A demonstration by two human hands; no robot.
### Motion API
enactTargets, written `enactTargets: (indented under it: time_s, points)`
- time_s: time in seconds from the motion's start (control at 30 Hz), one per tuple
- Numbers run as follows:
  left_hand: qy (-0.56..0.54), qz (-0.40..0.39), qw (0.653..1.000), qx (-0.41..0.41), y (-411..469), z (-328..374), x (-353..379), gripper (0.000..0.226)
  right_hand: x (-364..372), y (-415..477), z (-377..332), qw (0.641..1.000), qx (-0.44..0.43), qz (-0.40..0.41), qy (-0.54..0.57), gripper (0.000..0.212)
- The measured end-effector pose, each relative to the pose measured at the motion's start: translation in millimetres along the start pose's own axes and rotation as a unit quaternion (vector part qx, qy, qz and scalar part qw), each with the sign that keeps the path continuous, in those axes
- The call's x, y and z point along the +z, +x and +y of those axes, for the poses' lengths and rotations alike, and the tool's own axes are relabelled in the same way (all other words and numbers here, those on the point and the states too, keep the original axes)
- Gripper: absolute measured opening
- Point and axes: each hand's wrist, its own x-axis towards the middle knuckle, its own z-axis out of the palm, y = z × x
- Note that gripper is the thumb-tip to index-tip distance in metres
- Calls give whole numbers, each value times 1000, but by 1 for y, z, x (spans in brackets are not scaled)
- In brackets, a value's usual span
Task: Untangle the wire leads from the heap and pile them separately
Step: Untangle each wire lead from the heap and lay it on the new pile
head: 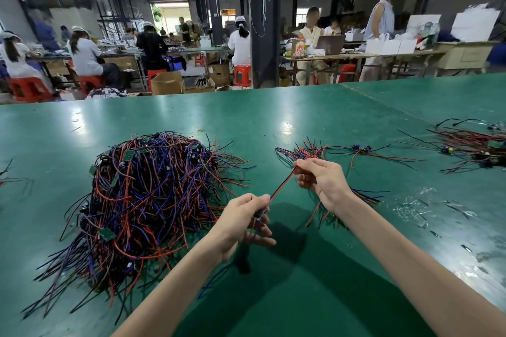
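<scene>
A big tangled heap (147, 197) of red, blue and black wire leads with small green boards lies on the left of the green table (273, 123). One wire lead (282, 186), red and black, is stretched taut between my hands above the table. My left hand (243, 223) pinches its small board end. My right hand (320, 178) pinches the wires further up. Behind and under my right hand lies a small pile of separated leads (315, 152), spread flat.
Another bunch of leads (471, 145) lies at the far right edge. Scraps of clear plastic (410, 208) are scattered on the right. A few stray wires (5, 175) show at the left edge. People work at benches beyond the table's far edge.
</scene>
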Motion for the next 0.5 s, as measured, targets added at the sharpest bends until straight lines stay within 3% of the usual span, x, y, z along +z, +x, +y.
enactTargets:
  time_s: [0.33,0.5]
  points:
    - [52,33,998,8,2,-4,-1,13,-1,-3,-6,1000,16,-9,5,23]
    - [85,26,996,22,0,-2,1,14,-3,-2,-10,996,91,4,27,30]
